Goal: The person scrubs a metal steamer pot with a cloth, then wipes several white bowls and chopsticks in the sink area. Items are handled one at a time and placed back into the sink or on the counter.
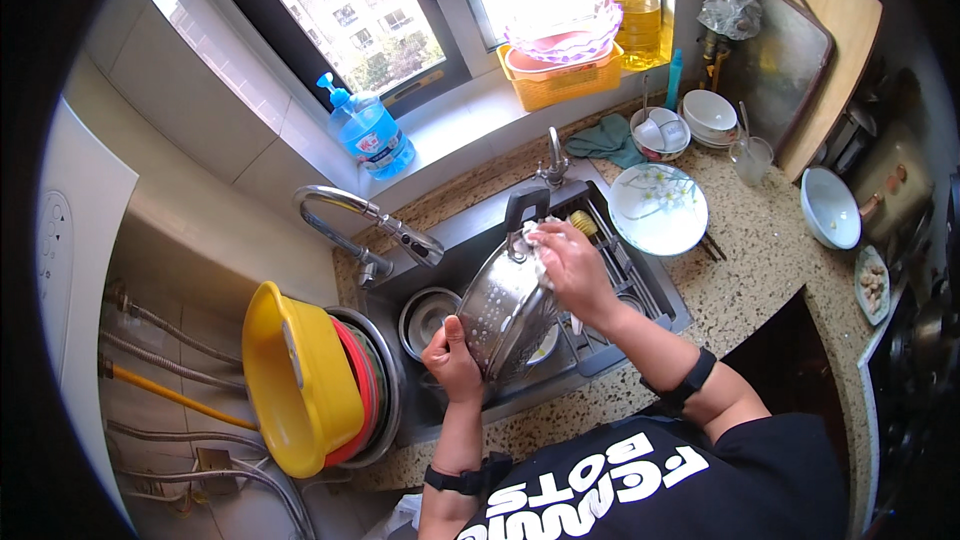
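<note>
A wet stainless steel pot [499, 315] with a black side handle [527, 204] is tilted on its side above the kitchen sink. My left hand [454, 361] grips its lower left edge, thumb up. Near the handle, my right hand [571, 264] presses a pale, soapy cloth [537, 241] against the rim. Below, a round metal bowl [427, 322] lies in the sink, and a dish [543, 345] shows partly behind the pot. Its contents are mostly hidden. A rack [637, 270] spans the sink's right side, with a yellow scrubber [582, 223] at its back.
A chrome faucet [375, 214] arches over the sink's left. Yellow basin [292, 382] and other basins stand left. A floral plate [658, 208], chopsticks [712, 246], stacked bowls [709, 116] and a glass [751, 160] sit right. A blue soap bottle [373, 136] and orange basket [562, 82] occupy the windowsill.
</note>
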A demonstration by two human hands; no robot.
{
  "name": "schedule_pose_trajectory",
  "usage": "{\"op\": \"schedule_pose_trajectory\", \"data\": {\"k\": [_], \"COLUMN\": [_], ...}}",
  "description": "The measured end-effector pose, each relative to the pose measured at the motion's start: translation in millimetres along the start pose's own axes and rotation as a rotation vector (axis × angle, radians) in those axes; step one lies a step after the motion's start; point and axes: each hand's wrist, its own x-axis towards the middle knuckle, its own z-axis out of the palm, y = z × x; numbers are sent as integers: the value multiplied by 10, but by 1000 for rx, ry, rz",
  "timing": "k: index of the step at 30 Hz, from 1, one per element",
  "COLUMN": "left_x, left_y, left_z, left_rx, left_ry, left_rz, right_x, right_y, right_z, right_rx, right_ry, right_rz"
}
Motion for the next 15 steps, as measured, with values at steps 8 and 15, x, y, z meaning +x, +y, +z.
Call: {"op": "schedule_pose_trajectory", "data": {"k": [8, 15], "left_x": [10, 28], "left_y": [-97, -103], "left_z": [-50, -201], "left_rx": [39, -155], "left_ry": [-57, -46], "left_rz": [-14, -97], "right_x": [-106, -28], "right_y": [371, 913], "right_z": [77, 185], "right_rx": [79, 500], "right_ry": [34, -274], "right_rz": [101, 759]}}
